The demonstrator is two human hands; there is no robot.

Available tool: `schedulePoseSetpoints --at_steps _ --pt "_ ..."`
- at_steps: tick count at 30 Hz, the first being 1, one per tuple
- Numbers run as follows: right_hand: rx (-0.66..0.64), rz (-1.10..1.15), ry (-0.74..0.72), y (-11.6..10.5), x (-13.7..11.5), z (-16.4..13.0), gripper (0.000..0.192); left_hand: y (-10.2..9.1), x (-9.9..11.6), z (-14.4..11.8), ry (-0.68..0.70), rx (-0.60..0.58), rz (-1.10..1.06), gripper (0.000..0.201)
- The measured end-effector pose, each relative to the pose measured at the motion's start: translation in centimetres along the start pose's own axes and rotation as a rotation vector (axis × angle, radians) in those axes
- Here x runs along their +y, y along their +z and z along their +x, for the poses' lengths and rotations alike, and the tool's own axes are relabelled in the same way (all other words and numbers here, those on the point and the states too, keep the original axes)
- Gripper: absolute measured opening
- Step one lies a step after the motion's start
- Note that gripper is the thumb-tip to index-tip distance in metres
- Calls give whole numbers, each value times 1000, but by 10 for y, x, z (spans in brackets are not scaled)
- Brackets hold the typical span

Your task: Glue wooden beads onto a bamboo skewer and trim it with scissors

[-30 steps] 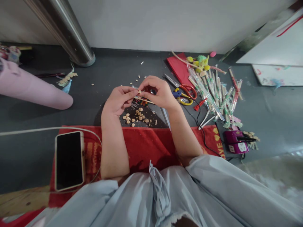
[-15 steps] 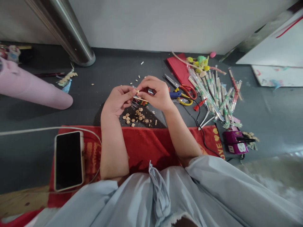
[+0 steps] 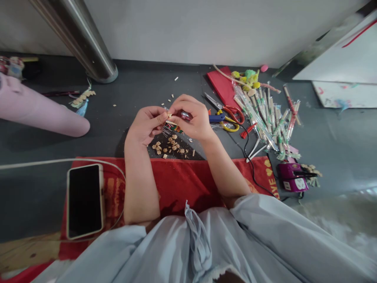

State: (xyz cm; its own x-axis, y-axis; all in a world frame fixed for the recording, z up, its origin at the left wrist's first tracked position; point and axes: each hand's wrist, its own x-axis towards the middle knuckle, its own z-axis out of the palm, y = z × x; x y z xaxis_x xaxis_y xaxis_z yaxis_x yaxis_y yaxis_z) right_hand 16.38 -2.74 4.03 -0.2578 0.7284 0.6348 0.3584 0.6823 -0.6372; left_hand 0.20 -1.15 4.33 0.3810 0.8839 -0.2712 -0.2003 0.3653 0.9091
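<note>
Both hands meet above the dark tabletop, fingertip to fingertip. My left hand [image 3: 145, 125] is closed, thumb and forefinger pinching a small pale beige piece [image 3: 169, 115]. My right hand [image 3: 196, 120] is closed too, its fingertips touching that same piece from the other side. A thin pale stick [image 3: 172, 123] shows just under the right thumb; whether it is held there is unclear. Behind the right fingers shows a shiny reddish object [image 3: 186, 115], mostly hidden. Below the hands lie several small flower-shaped beige pieces [image 3: 173, 145] with crumbs. Thin metal wires [image 3: 167, 130] are partly covered by my hands.
Right of my hands lie red-handled scissors [image 3: 234, 114], a blue-and-yellow handled tool [image 3: 218, 117] and wrapped sticks [image 3: 269, 114]. A purple device [image 3: 291, 177] has a black cord. A phone [image 3: 85, 201] rests on the red towel [image 3: 182, 177]. A pink bottle [image 3: 44, 106] is at left.
The right thumb and fingers have shifted slightly around the small piece. Less of the thin stick shows, and more of the shiny reddish object is visible. The left hand keeps its pinch.
</note>
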Motion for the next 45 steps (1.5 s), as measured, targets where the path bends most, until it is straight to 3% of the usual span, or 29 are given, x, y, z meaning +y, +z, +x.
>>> schedulePoseSetpoints --at_steps 6,13,19,24,36,45 --pt "-13 -32 36 -2 3 -1 32 -2 -4 2 76 -47 -71 34" --pt "-41 -42 43 -4 10 -1 25 0 -5 4 73 26 -18 25" --pt "-16 -35 87 -5 12 -2 20 -1 -7 6 93 31 -47 31" --pt "-14 -42 121 -6 13 -2 19 1 -6 6 74 66 -1 28" --pt "-124 -180 53 -12 16 -2 13 1 -8 9 21 80 26 19" --pt "-127 -119 79 -13 18 -2 11 4 -5 10 -33 114 117 10"
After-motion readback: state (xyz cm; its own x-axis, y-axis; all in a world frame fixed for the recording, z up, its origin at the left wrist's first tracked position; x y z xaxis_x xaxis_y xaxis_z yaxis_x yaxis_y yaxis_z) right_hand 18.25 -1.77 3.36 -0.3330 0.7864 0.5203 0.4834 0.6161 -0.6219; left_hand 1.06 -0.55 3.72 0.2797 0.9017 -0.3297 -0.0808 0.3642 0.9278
